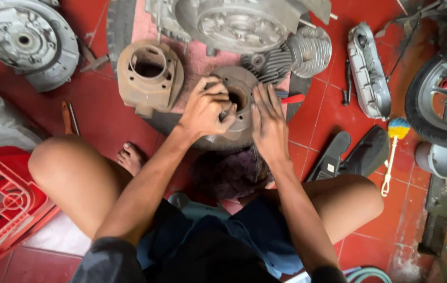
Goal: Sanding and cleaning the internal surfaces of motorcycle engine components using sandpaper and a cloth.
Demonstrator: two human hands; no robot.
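So, pretty much mid-teardown by the look of it: the round grey metal engine cylinder with the open bore [238, 99] sits on the worn black tyre [171, 123] just in front of the person's knees, and both hands are on it. The left hand [205, 110] is curled with fingertips pinched at the rim of the bore; I can't tell if something small is in that pinch. The right hand [268, 123] lies flat, fingers straight and released, pressed against the cylinder's right side.

Judging from the spread, most of the stripping is done: a rusty brown cylinder barrel [150, 76], a finned grey cylinder head [307, 50], a big grey crankcase [239, 23] and a long grey side cover [369, 71] all lie loose on the red tiled floor [333, 112]. Reassembly looks untouched.

Packages and labels: just a red plastic crate [0, 204] at lower left, and a small pale sticker on a black sandal [331, 157], too small to make out.
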